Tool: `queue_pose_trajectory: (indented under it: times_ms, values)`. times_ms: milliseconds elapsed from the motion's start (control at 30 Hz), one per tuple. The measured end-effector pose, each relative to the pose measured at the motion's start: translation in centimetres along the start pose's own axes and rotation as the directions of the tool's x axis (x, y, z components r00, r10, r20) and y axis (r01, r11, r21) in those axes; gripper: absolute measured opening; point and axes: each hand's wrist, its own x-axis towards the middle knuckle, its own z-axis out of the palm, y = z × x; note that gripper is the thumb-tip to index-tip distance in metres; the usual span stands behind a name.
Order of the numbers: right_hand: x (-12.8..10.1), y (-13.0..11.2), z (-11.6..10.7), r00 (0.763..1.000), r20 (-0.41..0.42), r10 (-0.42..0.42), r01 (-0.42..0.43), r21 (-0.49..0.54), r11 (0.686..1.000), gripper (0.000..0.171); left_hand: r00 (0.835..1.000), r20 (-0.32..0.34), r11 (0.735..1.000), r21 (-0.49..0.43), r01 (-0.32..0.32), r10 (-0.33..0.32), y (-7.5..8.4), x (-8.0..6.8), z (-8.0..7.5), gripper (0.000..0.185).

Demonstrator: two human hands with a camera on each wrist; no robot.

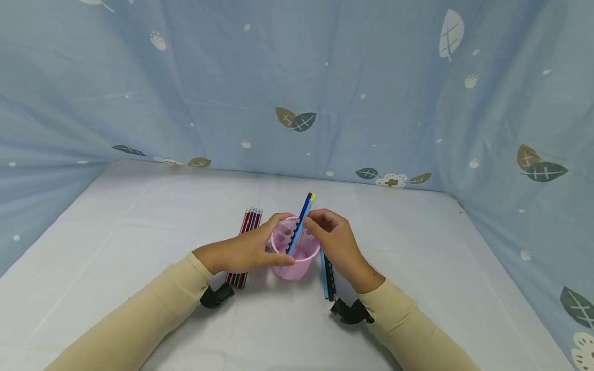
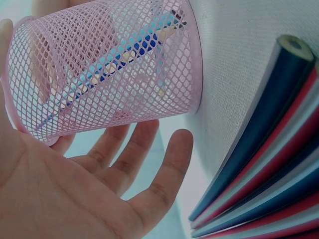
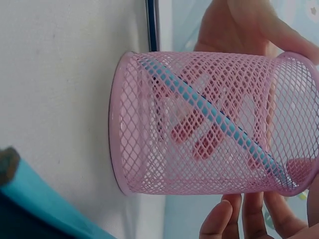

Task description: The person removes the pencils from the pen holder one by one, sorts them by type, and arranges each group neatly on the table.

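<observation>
A pink mesh pencil cup [image 1: 293, 271] stands upright between my hands. My left hand [image 1: 243, 253] holds it from the left, thumb across the near side and forefinger at the far rim; its other fingers [image 2: 167, 167] spread beside the mesh. Two pencils lean inside the cup, a dark blue one [image 1: 303, 210] with a red end and a light blue one [image 3: 199, 102] with a yellow end. With thumb and curled fingers, my right hand [image 1: 335, 241] pinches the pencils at the right rim. Its forefinger tip is hidden behind them.
Left of the cup lies a bundle of red and black striped pencils [image 1: 242, 278], partly covered by my left hand. Several light blue and dark pencils [image 1: 328, 281] lie to the right, below my right wrist. A blue curtain [image 1: 260, 77] hangs behind the white table [image 1: 403, 247].
</observation>
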Motion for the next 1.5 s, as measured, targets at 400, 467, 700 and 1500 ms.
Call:
queue_pose_trajectory:
  times_ms: [400, 467, 700, 1500]
  values:
    - [-0.08, -0.09, 0.31, 1.000, -0.015, -0.014, 0.014, 0.001, 1.000, 0.023, 1.000, 0.002, 1.000, -0.004, -0.015, 0.015, 0.01, -0.02, -0.08, 0.084]
    - [-0.08, -0.09, 0.33, 1.000, -0.016, -0.016, 0.016, 0.006, 1.000, 0.022, 1.000, -0.001, 1.000, -0.001, -0.014, 0.014, 0.04, -0.03, -0.08, 0.084]
    - [-0.01, -0.05, 0.33, 0.999, -0.020, -0.033, 0.033, 0.003, 0.999, 0.021, 1.000, -0.006, 1.000, -0.002, -0.008, 0.008, 0.07, -0.08, -0.12, 0.085]
    - [-0.14, -0.80, -0.54, 0.997, -0.029, -0.067, 0.067, -0.018, 0.998, 0.019, 1.000, -0.004, 1.000, -0.002, -0.010, 0.010, 0.01, 0.04, 0.01, 0.088]
